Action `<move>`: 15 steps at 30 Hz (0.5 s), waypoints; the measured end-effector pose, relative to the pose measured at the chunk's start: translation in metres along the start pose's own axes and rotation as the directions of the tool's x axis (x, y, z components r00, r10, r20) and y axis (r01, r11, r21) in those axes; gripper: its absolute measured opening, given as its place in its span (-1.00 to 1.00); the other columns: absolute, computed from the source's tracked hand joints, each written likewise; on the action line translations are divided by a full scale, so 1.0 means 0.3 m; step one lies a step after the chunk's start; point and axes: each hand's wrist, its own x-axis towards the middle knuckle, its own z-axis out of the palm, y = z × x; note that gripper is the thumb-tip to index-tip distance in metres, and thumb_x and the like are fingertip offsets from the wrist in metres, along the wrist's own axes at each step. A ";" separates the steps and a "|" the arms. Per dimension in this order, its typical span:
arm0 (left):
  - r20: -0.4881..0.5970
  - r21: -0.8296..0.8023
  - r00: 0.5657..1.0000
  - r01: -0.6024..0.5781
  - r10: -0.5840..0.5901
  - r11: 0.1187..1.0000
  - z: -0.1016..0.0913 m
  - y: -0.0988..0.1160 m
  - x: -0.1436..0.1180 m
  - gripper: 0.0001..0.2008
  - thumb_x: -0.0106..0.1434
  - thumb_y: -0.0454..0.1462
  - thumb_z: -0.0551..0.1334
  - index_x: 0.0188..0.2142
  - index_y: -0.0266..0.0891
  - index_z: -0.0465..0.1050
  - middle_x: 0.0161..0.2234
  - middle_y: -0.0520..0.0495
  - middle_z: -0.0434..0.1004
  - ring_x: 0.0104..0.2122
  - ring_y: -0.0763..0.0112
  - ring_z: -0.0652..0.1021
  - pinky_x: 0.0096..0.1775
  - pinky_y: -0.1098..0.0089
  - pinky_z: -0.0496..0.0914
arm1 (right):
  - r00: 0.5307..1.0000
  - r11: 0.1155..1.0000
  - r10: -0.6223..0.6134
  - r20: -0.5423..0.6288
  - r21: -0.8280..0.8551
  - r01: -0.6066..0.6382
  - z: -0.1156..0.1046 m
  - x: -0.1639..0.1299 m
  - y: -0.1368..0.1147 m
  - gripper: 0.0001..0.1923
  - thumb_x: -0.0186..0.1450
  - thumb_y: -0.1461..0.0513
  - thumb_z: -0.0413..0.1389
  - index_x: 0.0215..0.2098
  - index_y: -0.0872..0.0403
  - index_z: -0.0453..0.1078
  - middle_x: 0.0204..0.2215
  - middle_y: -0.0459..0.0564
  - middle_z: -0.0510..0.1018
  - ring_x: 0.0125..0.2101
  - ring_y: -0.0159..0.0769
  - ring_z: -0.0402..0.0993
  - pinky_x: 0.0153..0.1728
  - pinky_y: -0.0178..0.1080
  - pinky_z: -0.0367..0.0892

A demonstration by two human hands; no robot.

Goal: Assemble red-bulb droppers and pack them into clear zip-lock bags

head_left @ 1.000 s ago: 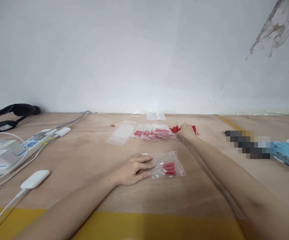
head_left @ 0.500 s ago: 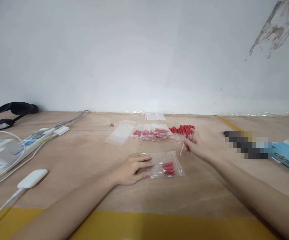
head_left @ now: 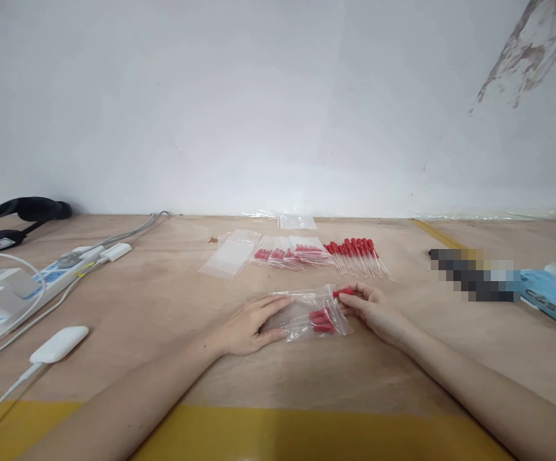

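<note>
My left hand (head_left: 253, 325) lies flat with fingers spread, its fingertips pressing the left end of a clear zip bag (head_left: 297, 306) onto the table. Inside the bag rest a few droppers (head_left: 323, 320) with red bulbs and thin pale tubes. At the bag's right-hand mouth, my right hand (head_left: 368, 308) pinches another red-bulbed dropper (head_left: 343, 292). Its tube points left, at the opening; how far in it reaches I cannot make out. Behind this hand a row of loose droppers (head_left: 362, 253) lies side by side.
Filled zip bags (head_left: 287, 251) overlap behind the work, with flat bags (head_left: 230, 255) on their left. A power strip (head_left: 59, 275) with cables and a white puck-shaped device (head_left: 60, 344) occupies the left. At right lie a blue packet (head_left: 554, 301) and a pixelated dark object (head_left: 470, 275).
My right hand has come toward me and left from the loose row, bringing the dropper to the bag's mouth. The dropper has turned from steep to nearly level. My left hand stays put.
</note>
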 end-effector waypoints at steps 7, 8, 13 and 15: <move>0.009 -0.003 1.000 0.016 -0.016 1.000 -0.003 0.007 0.001 -0.44 0.25 -0.09 0.04 0.20 -0.11 -0.07 0.17 -0.10 0.09 0.13 0.25 0.18 0.10 0.20 0.13 | 0.966 0.934 0.137 0.220 -0.352 -0.052 -0.020 0.028 -0.015 -0.62 -0.06 0.07 0.24 -0.37 0.14 0.37 -0.75 -0.23 0.32 -0.74 -0.54 0.19 -0.72 -0.44 0.10; 0.010 -0.003 1.000 0.020 -0.020 1.000 -0.003 0.007 0.001 -0.44 0.25 -0.09 0.04 0.20 -0.11 -0.07 0.17 -0.10 0.09 0.13 0.25 0.18 0.10 0.20 0.13 | 0.970 0.933 0.111 0.215 -0.359 -0.027 -0.011 0.032 -0.014 -0.61 -0.03 0.03 0.21 -0.35 0.13 0.39 -0.74 -0.21 0.33 -0.72 -0.51 0.23 -0.69 -0.41 0.14; 0.003 -0.012 1.000 0.023 -0.023 1.000 -0.001 0.006 0.002 -0.44 0.25 -0.09 0.04 0.19 -0.11 -0.05 0.17 -0.11 0.08 0.13 0.22 0.18 0.09 0.18 0.13 | 0.903 0.847 -0.119 0.413 -0.432 0.309 0.022 0.035 -0.023 -0.61 0.14 -0.02 0.03 -0.29 0.10 0.44 -0.38 -0.01 0.52 -0.29 -0.24 0.43 -0.23 -0.19 0.29; -0.001 -0.008 1.000 0.018 -0.018 1.000 0.000 0.006 0.002 -0.45 0.24 -0.08 0.04 0.19 -0.12 -0.05 0.17 -0.11 0.08 0.13 0.22 0.18 0.10 0.18 0.12 | 0.884 0.805 -0.121 0.451 -0.476 0.354 0.020 0.038 -0.024 -0.62 0.17 -0.01 0.00 -0.26 0.09 0.43 -0.30 0.00 0.52 -0.23 -0.23 0.41 -0.16 -0.17 0.27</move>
